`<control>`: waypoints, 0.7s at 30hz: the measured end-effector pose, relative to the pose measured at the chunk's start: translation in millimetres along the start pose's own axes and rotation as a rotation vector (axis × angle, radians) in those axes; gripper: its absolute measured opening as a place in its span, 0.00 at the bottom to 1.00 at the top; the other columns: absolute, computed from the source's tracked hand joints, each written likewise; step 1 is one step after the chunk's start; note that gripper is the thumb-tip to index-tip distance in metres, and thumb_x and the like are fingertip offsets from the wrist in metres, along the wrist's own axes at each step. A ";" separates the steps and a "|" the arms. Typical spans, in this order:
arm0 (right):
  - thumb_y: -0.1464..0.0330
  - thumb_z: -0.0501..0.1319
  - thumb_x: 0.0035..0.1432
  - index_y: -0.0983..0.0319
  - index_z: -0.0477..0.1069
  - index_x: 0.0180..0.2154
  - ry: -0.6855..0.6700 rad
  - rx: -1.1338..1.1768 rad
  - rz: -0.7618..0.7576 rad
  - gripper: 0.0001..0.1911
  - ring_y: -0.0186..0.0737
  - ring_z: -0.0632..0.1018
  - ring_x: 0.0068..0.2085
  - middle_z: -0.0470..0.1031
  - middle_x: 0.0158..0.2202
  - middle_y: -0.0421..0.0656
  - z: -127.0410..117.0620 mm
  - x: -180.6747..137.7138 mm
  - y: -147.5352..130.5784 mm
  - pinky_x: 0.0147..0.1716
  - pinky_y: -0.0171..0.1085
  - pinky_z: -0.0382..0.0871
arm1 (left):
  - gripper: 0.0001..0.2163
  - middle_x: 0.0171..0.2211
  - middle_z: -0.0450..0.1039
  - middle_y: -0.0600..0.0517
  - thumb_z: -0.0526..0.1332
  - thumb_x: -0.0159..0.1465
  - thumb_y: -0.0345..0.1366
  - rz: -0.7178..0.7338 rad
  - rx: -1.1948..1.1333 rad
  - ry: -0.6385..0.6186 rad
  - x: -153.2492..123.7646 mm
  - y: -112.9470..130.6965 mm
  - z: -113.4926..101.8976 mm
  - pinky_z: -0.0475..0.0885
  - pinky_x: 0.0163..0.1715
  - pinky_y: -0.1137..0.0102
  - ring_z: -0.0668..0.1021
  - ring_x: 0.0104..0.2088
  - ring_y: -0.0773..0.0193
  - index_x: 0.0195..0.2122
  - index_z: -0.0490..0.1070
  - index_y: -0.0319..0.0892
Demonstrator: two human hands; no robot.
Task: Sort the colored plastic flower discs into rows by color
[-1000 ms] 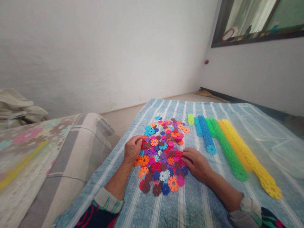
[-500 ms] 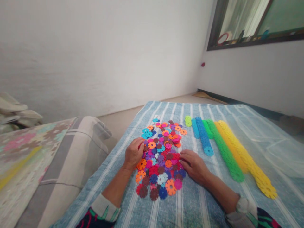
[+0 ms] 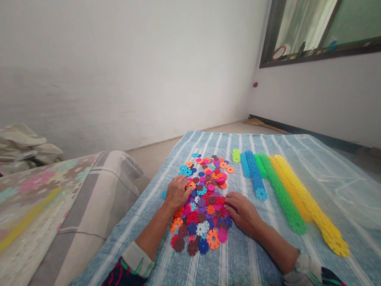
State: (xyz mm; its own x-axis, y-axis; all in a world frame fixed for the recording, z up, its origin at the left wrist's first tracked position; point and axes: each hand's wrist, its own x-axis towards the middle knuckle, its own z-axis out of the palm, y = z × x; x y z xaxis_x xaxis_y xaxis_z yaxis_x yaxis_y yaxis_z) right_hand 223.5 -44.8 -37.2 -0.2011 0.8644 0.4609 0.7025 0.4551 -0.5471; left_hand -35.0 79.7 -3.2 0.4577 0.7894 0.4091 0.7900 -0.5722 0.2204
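A loose pile of notched flower-shaped plastic discs in red, orange, purple, brown, pink and blue lies on the striped blue cloth. My left hand rests over the pile's left edge, fingers stretched across some discs and hiding those beneath. A blue disc shows just left of that hand. At the pile's right edge, my right hand has its fingers extended, tips touching red discs, with nothing visible held.
Overlapping rows of discs lie to the right: a short lime row, blue row, green row and yellow row. Clear plastic sheeting lies beyond them. A checked fabric-covered surface stands at left.
My left hand has gone from curled at the pile's left side to spread over its edge. A blue disc has appeared left of it. My right hand has barely moved.
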 end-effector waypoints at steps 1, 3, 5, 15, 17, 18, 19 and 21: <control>0.73 0.55 0.61 0.60 0.75 0.36 -0.002 -0.001 0.000 0.09 0.42 0.75 0.43 0.75 0.41 0.47 -0.1 0.1 -0.1 0.44 0.41 0.69 | 0.10 0.48 0.76 0.42 0.59 0.61 0.40 -0.007 0.016 -0.019 0.0 1.3 0.2 0.68 0.54 0.53 0.75 0.51 0.50 0.36 0.78 0.43; 0.73 0.55 0.61 0.60 0.74 0.36 -0.008 -0.005 0.001 0.09 0.42 0.75 0.43 0.75 0.41 0.47 -0.2 0.6 -0.4 0.44 0.41 0.69 | 0.11 0.49 0.75 0.42 0.59 0.61 0.40 -0.036 0.047 -0.050 -0.1 3.5 1.0 0.68 0.54 0.54 0.74 0.52 0.50 0.38 0.78 0.43; 0.73 0.55 0.61 0.60 0.74 0.35 -0.014 -0.012 0.006 0.09 0.42 0.75 0.43 0.75 0.41 0.47 0.0 1.0 -0.5 0.44 0.41 0.69 | 0.12 0.50 0.74 0.41 0.60 0.60 0.39 -0.075 0.065 -0.067 0.2 5.4 1.9 0.68 0.53 0.55 0.73 0.53 0.49 0.42 0.77 0.42; 0.74 0.56 0.60 0.60 0.74 0.36 0.008 0.000 0.002 0.08 0.42 0.75 0.43 0.75 0.40 0.46 2.7 1.5 1.0 0.45 0.40 0.68 | 0.09 0.44 0.76 0.44 0.63 0.56 0.36 -0.252 0.048 -0.172 14.5 15.0 -4.7 0.67 0.51 0.60 0.75 0.49 0.51 0.38 0.76 0.42; 0.74 0.56 0.60 0.60 0.74 0.35 0.015 -0.001 -0.004 0.08 0.42 0.75 0.43 0.75 0.41 0.47 2.6 2.0 0.8 0.45 0.41 0.69 | 0.08 0.42 0.76 0.45 0.63 0.54 0.35 -0.261 0.026 -0.169 16.3 17.0 -6.6 0.67 0.49 0.62 0.75 0.46 0.52 0.36 0.74 0.42; 0.74 0.56 0.60 0.60 0.74 0.36 0.021 -0.001 -0.004 0.08 0.43 0.75 0.43 0.75 0.41 0.47 2.5 2.3 0.6 0.46 0.41 0.68 | 0.08 0.40 0.76 0.46 0.63 0.53 0.34 -0.263 0.010 -0.166 16.7 17.9 -7.4 0.67 0.48 0.63 0.76 0.45 0.54 0.35 0.73 0.42; 0.74 0.56 0.60 0.60 0.74 0.36 0.023 -0.001 -0.004 0.08 0.43 0.75 0.43 0.75 0.41 0.47 2.5 2.6 0.4 0.46 0.41 0.68 | 0.07 0.39 0.76 0.47 0.63 0.53 0.33 -0.263 -0.009 -0.166 16.8 18.6 -8.0 0.68 0.47 0.64 0.76 0.44 0.55 0.34 0.72 0.42; 0.74 0.57 0.59 0.60 0.74 0.36 0.024 0.000 0.000 0.08 0.43 0.75 0.43 0.75 0.41 0.46 2.3 3.1 -0.6 0.46 0.40 0.68 | 0.07 0.36 0.76 0.49 0.63 0.52 0.33 -0.270 -0.055 -0.150 16.1 19.4 -8.5 0.68 0.45 0.65 0.76 0.42 0.56 0.34 0.71 0.42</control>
State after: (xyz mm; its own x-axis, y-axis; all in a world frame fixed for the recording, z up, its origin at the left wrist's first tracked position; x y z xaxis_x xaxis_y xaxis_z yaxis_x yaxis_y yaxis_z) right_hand 220.9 -41.9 -37.1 -0.1846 0.8591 0.4774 0.7027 0.4550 -0.5471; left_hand -15.8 79.5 15.2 0.2929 0.9361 0.1949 0.8697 -0.3455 0.3526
